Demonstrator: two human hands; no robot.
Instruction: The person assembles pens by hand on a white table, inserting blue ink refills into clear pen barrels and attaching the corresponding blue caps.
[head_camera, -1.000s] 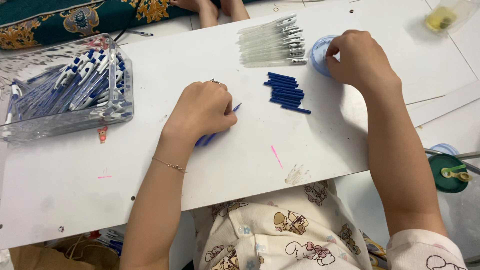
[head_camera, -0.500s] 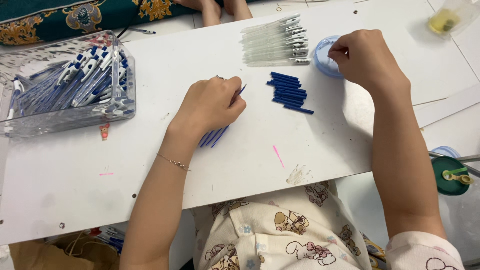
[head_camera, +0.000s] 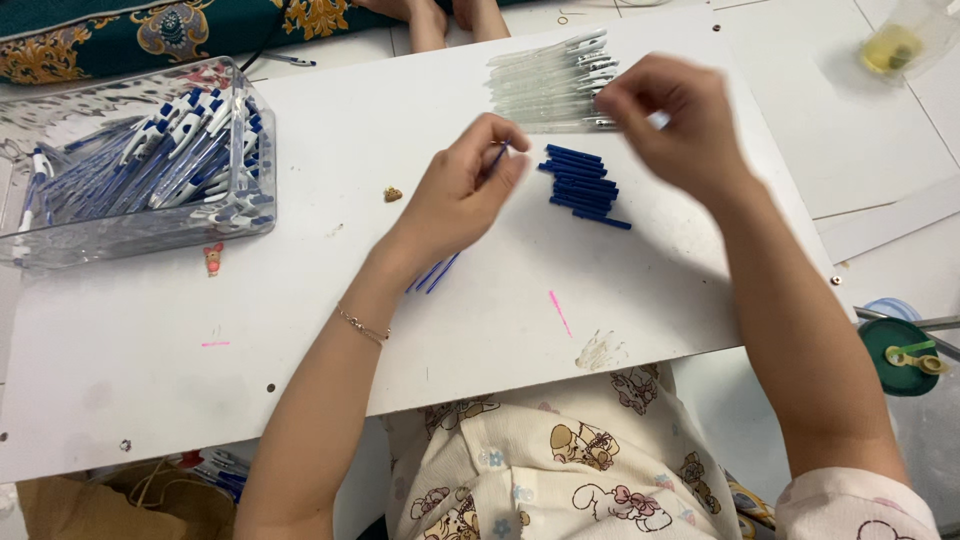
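Note:
My left hand (head_camera: 455, 190) is closed around a small bundle of thin blue pen refills (head_camera: 435, 272); their ends stick out below the palm and one tip shows at the fingertips. My right hand (head_camera: 670, 120) is blurred, with fingers pinched, over the near end of a row of clear pen barrels (head_camera: 550, 80). What it pinches is too blurred to tell. Between the hands lies a pile of short dark blue pen pieces (head_camera: 582, 188) on the white board (head_camera: 300, 330).
A clear plastic box (head_camera: 255, 215) full of blue and white pens stands at the left. A brown crumb (head_camera: 393, 194) and a tiny pink figure (head_camera: 213, 258) lie on the board. A green-lidded bottle (head_camera: 900, 355) is at the right, and another person's limbs (head_camera: 430, 15) at the top.
My left hand moved up and right with the refills towards the blue pile. My right hand lifted off the small blue round container and swung left towards the left hand.

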